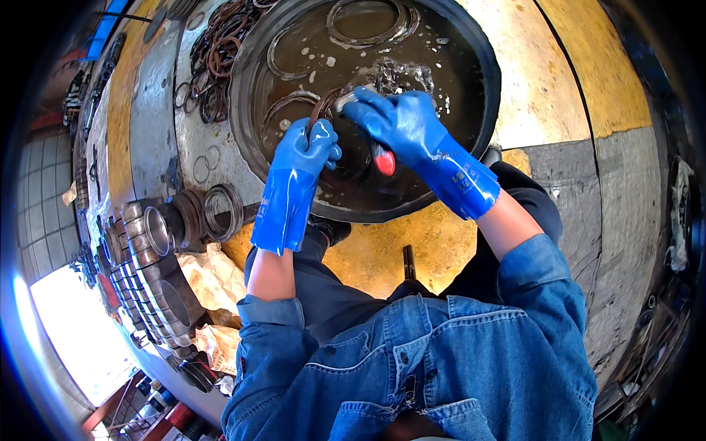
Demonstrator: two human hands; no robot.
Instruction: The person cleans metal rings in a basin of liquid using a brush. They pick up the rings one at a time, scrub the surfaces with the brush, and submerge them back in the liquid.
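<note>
Both my hands wear long blue rubber gloves and work over a round black tub of murky brown liquid. My left hand is closed on a thin rust-brown metal ring, which it raises at a tilt above the liquid. Closed round a brush, my right hand presses the pale head close to the ring, seemingly touching it. The brush's red handle end sticks out below the palm. Several more rings lie partly sunk in the tub, and foam floats beyond my right hand.
A heap of rusty rings lies on the floor left of the tub. Nearer, stacked metal cylinders and rings stand beside crumpled brown paper. My legs straddle the yellow floor at the tub's near rim.
</note>
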